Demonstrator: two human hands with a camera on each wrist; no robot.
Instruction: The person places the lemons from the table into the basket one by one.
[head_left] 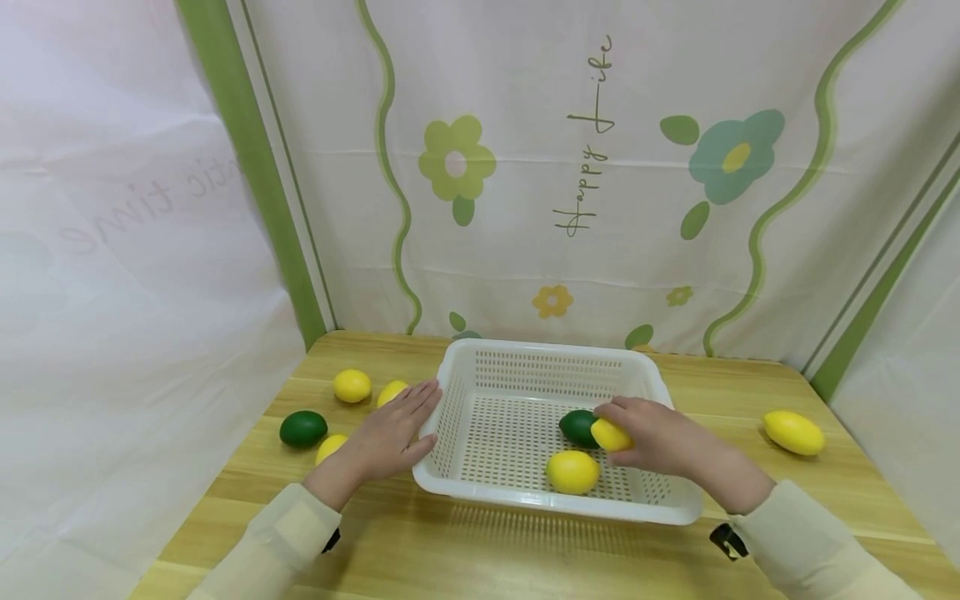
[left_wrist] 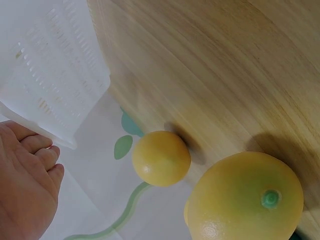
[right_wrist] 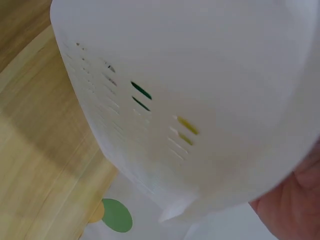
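A white perforated plastic basket [head_left: 542,498] stands on the wooden table. At its left rim lies my left hand [head_left: 386,435], fingers extended, fingertips right at the edge and holding nothing. My right hand [head_left: 656,435] reaches over the basket's right side and grips a yellow lemon [head_left: 612,436] from above, its palm side hidden. Beside that lemon, inside the basket, rests a dark green lemon-shaped fruit [head_left: 579,428]. Another yellow lemon [head_left: 572,472] lies toward the front of the basket floor. The right wrist view shows mostly the basket's outer wall [right_wrist: 190,75].
Left of the basket, several yellow lemons [head_left: 352,386] and a dark green fruit [head_left: 303,429] lie on the table [head_left: 480,558]. One more yellow lemon [head_left: 794,432] sits far right. A printed curtain [head_left: 525,250] hangs behind the table and at both sides.
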